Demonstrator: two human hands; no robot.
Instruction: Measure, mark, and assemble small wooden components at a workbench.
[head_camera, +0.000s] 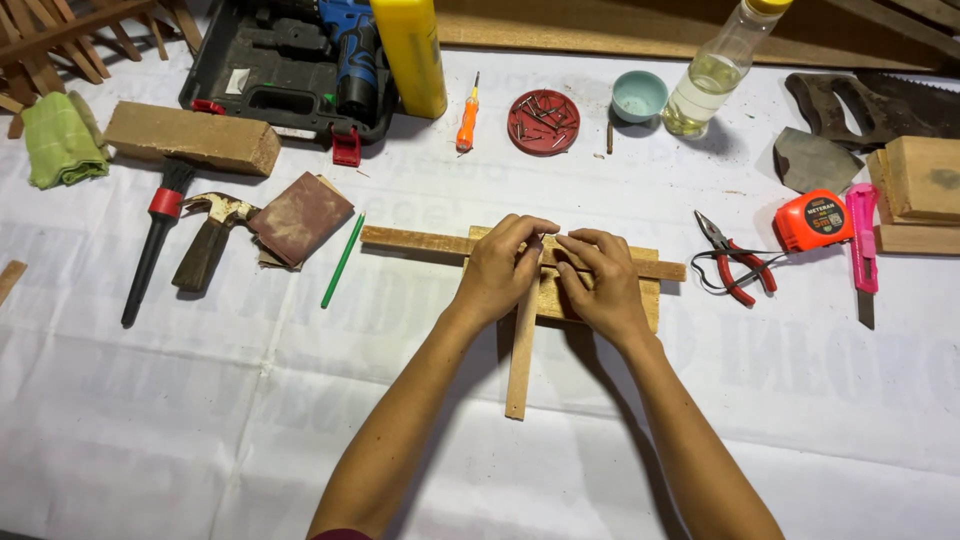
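Observation:
A long thin wooden strip (410, 240) lies crosswise on a flat wooden board (650, 300) at the table's middle. A second strip (520, 365) runs from under my hands toward me, crossing the first. My left hand (500, 268) presses down where the strips meet, fingers curled over the joint. My right hand (600, 280) rests beside it, fingertips touching the same spot. What lies under the fingers is hidden.
Left: hammer (205, 245), brush (155, 240), sandpaper (300, 215), green pencil (343, 260), wood block (190, 135). Back: drill case (290, 70), yellow bottle (412, 50), orange screwdriver (466, 118), red lid of nails (543, 122), small bowl (638, 95), clear bottle (710, 75). Right: pliers (735, 262), tape measure (812, 220), pink cutter (863, 245), saw (880, 100).

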